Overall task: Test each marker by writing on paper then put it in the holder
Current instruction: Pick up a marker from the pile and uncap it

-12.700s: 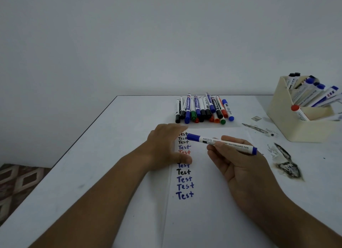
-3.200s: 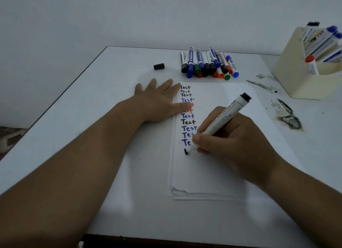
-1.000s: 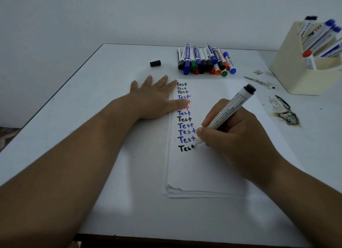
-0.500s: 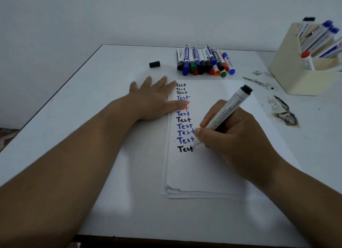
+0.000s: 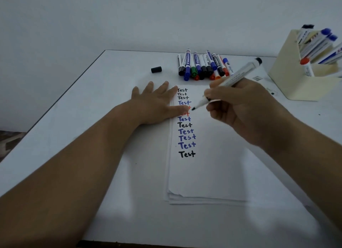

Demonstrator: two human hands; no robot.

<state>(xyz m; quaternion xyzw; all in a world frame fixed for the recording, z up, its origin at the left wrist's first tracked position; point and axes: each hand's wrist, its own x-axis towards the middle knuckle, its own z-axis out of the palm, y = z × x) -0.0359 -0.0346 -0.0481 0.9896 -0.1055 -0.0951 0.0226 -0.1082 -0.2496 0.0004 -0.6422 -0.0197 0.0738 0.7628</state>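
Note:
My right hand point(image 5: 244, 107) grips an uncapped black marker point(image 5: 238, 75), lifted off the paper with its tip pointing down-left above the upper lines of writing. My left hand point(image 5: 157, 103) lies flat, fingers spread, pressing the left edge of the paper stack point(image 5: 212, 173). A column of "Test" words in black, blue and red runs down the sheet, and the lowest one is black. The marker's black cap point(image 5: 156, 69) lies on the table to the left of a row of capped markers point(image 5: 201, 66). The cream holder point(image 5: 288, 81) at the right contains several markers.
The white table point(image 5: 92, 118) ends at a wall behind the marker row, and its left edge drops to a patterned floor point(image 5: 9, 140). Small dark scraps point(image 5: 272, 92) lie between the paper and the holder, partly hidden by my right hand.
The last black "Test" was finished. My right hand then lifted the marker off the paper and moved it up and away from me. My left hand stayed flat on the paper.

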